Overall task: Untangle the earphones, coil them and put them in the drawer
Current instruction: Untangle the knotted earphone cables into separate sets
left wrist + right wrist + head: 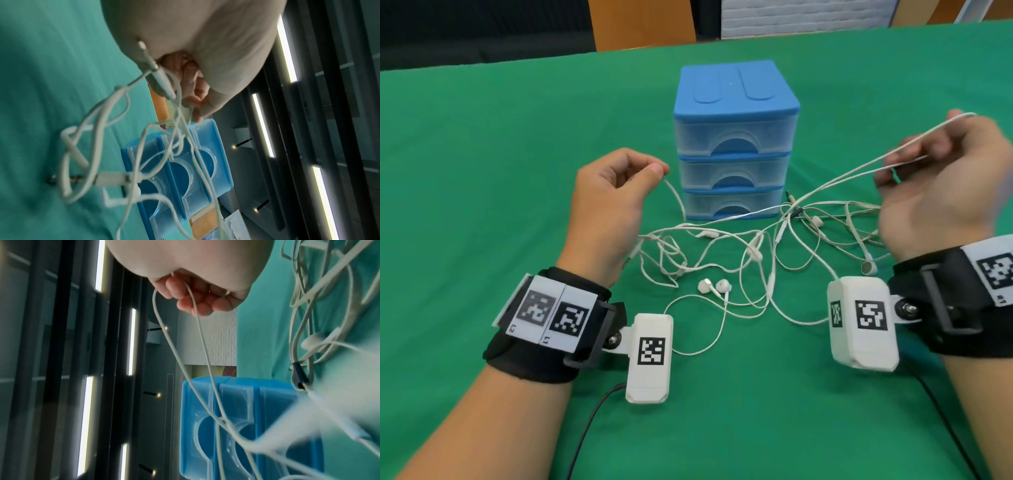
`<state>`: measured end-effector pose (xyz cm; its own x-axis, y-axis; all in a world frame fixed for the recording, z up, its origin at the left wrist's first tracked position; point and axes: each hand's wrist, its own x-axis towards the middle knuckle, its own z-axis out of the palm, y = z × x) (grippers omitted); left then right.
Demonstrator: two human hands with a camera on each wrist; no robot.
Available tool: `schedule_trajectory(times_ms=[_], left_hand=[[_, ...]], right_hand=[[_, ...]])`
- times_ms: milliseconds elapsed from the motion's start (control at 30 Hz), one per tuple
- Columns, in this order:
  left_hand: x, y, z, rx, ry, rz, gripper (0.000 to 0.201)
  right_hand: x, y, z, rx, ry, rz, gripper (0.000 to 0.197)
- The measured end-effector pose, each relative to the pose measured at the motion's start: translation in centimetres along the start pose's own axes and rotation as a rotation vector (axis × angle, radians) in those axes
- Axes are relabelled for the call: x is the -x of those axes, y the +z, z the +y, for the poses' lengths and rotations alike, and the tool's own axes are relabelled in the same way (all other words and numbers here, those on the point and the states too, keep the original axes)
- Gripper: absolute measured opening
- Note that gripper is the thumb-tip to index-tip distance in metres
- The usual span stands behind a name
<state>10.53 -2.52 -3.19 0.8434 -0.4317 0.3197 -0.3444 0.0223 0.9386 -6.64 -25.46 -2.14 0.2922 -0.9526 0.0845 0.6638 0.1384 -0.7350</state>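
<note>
A tangle of white earphones [722, 250] lies spread across the green tabletop [482, 171] in the middle of the head view, just in front of a small blue chest of drawers [736, 137] whose three clear drawers are all closed. Two earbuds [714, 286] sit side by side at the lower centre of the tangle, and a dark plug tip shows near the lowest drawer's right corner.

The left hand [613, 198], left of centre, is raised above the tabletop with thumb and forefinger pinched together on one strand of cord, which hangs down in a curve to the tangle. In the left wrist view a white plug [162, 79] lies close against this hand, with cords trailing down over the drawer fronts.

The right hand [935, 185], at the right edge of the head view, is lifted higher and slightly blurred; its fingers are curled round a loop of cord, and two strands run taut from it down and left to the pile. The right wrist view shows the loop passing over the curled fingers [197, 295].

Both wrists carry black straps with white marker-covered boxes.
</note>
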Motion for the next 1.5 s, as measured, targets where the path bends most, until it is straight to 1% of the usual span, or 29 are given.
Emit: schedule_trajectory(times_ms=[33, 100, 133, 200, 300, 367, 433, 500, 567, 633, 667, 767, 800, 833, 867, 900, 1000, 1200, 1267, 1367, 1433, 1500], left_hand=[[-0.2, -0.2, -0.3, -0.034, -0.001, 0.046, 0.010], [-0.7, -0.6, -1.0, -0.111, -0.003, 0.095, 0.007], [-0.7, -0.6, -1.2, -0.147, -0.010, 0.085, 0.007], [-0.5, -0.4, -1.3, -0.204, -0.030, 0.020, 0.007], [-0.1, 0.0, -1.1, -0.278, -0.021, -0.048, 0.007], [0.0, 0.1, -0.8, -0.321, 0.036, -0.047, 0.006], [0.1, 0.1, -0.2, -0.394, 0.154, -0.032, 0.012], [0.4, 0.2, 0.5, -0.386, 0.260, -0.054, 0.013], [1.0, 0.6, 1.3, -0.281, 0.283, -0.167, 0.011], [1.7, 1.1, 1.8, -0.220, 0.269, -0.350, 0.012], [2.0, 1.4, 1.9, -0.242, 0.261, -0.448, 0.014], [2.2, 2.1, 1.0, -0.461, 0.198, -0.715, 0.031], [2.2, 2.2, 0.7, -0.552, 0.177, -0.783, 0.037], [2.3, 2.3, 0.5, -0.642, 0.157, -0.820, 0.042], [2.3, 2.5, 0.5, -0.715, 0.138, -0.820, 0.044], [2.3, 2.6, 0.6, -0.767, 0.120, -0.793, 0.043], [2.5, 2.8, 1.4, -0.872, 0.100, -0.689, 0.024], [2.8, 2.0, 3.0, -0.960, 0.143, -0.545, 0.009], [2.8, 1.4, 3.2, -0.913, 0.125, -0.507, 0.007], [2.5, 0.4, 2.9, -0.737, 0.018, -0.503, 0.004], [2.7, -0.4, 2.7, -0.695, -0.037, -0.508, 0.003], [2.9, -1.1, 2.4, -0.695, -0.061, -0.513, 0.008]], right_hand=[[-0.3, -0.3, -0.2, -0.006, -0.001, 0.021, 0.013], [-0.7, -0.7, -0.3, 0.029, 0.008, 0.063, 0.024], [-0.6, -0.7, -0.3, 0.049, 0.023, 0.070, 0.029], [-0.3, -0.3, -0.1, 0.094, 0.053, 0.040, 0.035], [0.5, 0.5, 0.4, 0.234, 0.093, -0.070, 0.035], [1.0, 0.8, 0.8, 0.345, 0.078, -0.157, 0.031], [1.5, 1.1, 1.1, 0.472, 0.017, -0.251, 0.024], [2.0, 1.4, 1.4, 0.554, -0.029, -0.340, 0.023], [2.5, 1.6, 1.5, 0.567, -0.045, -0.406, 0.028], [3.1, 2.1, 1.5, 0.562, -0.042, -0.466, 0.032], [3.5, 2.4, 1.4, 0.561, -0.040, -0.494, 0.033], [4.4, 3.5, 0.9, 0.558, -0.066, -0.588, 0.034], [4.7, 4.0, 0.6, 0.561, -0.081, -0.617, 0.034], [5.0, 4.5, 0.1, 0.565, -0.096, -0.639, 0.034], [5.3, 5.1, -0.5, 0.564, -0.109, -0.651, 0.035], [5.4, 5.7, -1.2, 0.558, -0.118, -0.657, 0.036], [5.3, 7.7, -3.9, 0.527, -0.133, -0.635, 0.040], [4.7, 10.5, -10.8, 0.443, -0.246, -0.519, 0.036], [4.8, 11.0, -12.9, 0.387, -0.301, -0.482, 0.036], [4.9, 11.5, -15.6, 0.335, -0.379, -0.418, 0.039], [4.9, 11.5, -17.0, 0.283, -0.403, -0.373, 0.041], [4.6, 11.4, -18.0, 0.226, -0.444, -0.335, 0.042]])
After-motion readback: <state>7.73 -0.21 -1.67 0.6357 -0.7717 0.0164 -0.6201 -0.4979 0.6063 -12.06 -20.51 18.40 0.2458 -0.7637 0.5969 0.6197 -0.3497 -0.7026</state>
